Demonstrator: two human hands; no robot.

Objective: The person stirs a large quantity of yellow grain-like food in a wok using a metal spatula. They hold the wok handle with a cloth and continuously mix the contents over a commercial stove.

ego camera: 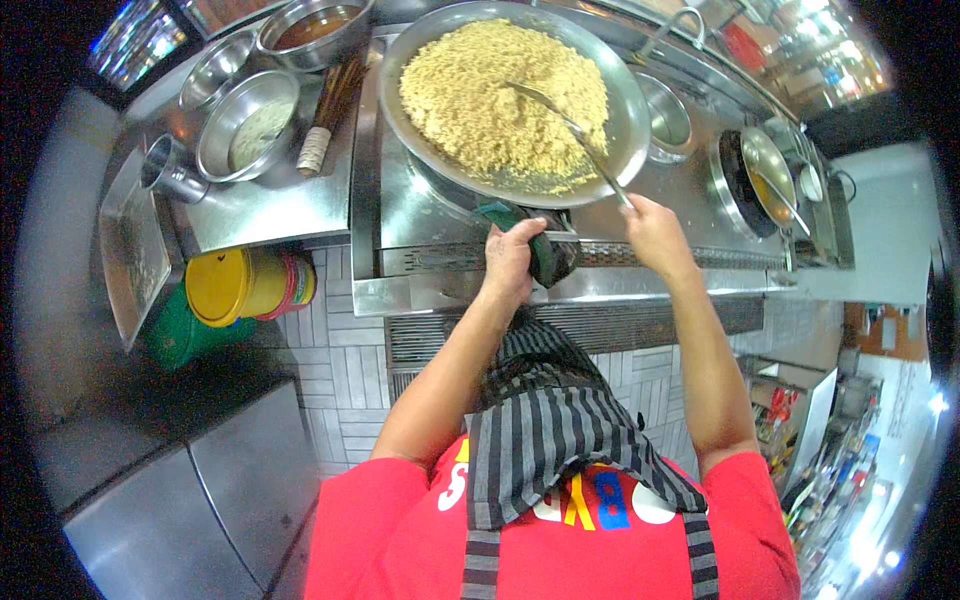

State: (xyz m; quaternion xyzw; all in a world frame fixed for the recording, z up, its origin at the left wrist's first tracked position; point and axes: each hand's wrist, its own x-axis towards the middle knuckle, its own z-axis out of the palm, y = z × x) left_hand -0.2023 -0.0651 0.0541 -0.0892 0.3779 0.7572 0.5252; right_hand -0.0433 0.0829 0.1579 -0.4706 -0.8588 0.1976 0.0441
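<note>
A wide steel wok [630, 112] sits tilted over the stove, heaped with yellow fried rice [480, 112]. My left hand [513, 251] grips a dark green and black cloth [546, 259] at the wok's near side; the cloth hides most of the handle there. In my right hand [660, 234] is the end of a long-handled metal ladle or spatula [589, 146]. Its head is sunk in the rice, so its shape is partly hidden.
Left on the steel counter [277, 214] stand a bowl of pale batter-like mix [259, 135], a bowl of brown liquid [315, 30], a metal cup [171, 169] and a bamboo wok brush [330, 112]. A second wok [769, 172] lies right. Yellow tubs [232, 285] sit below.
</note>
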